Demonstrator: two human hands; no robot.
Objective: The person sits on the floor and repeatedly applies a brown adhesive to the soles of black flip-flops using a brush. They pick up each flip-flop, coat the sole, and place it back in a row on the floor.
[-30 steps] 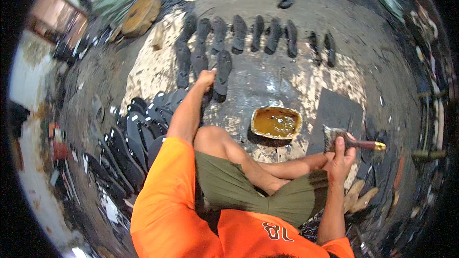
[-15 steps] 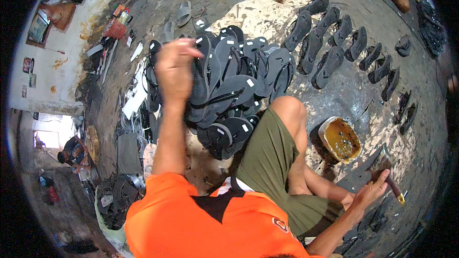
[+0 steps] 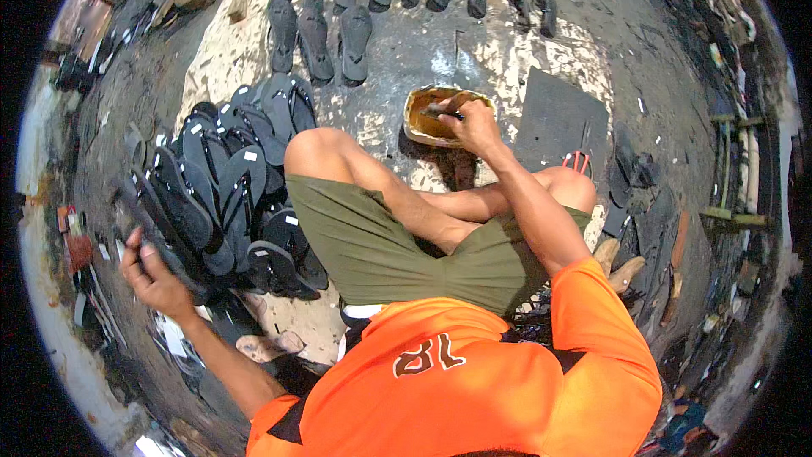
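Observation:
My left hand [image 3: 159, 286] is at the left edge of a pile of black flip-flops [image 3: 243, 171], its fingers closed on a blurred flip-flop [image 3: 142, 218]. Many in the pile carry small white labels and thin glossy straps. In front of me, my right hand [image 3: 475, 125] is over a whitish tub [image 3: 412, 129] of amber, glue-like liquid. It grips a dark-handled brush [image 3: 435, 109] that points down into the tub; the brush's head is hidden.
Beyond the tub, several black soles [image 3: 355, 41] lie in rows on the floor. A dark flat sheet [image 3: 562, 118] and red-handled scissors [image 3: 577, 161] are near my right knee. Wooden shoe lasts [image 3: 624, 274] lie beside my right hip.
My view has swung to the right. My right hand has brought the brush from beside my leg to the tub. My left hand has closed on a flip-flop at the pile's edge.

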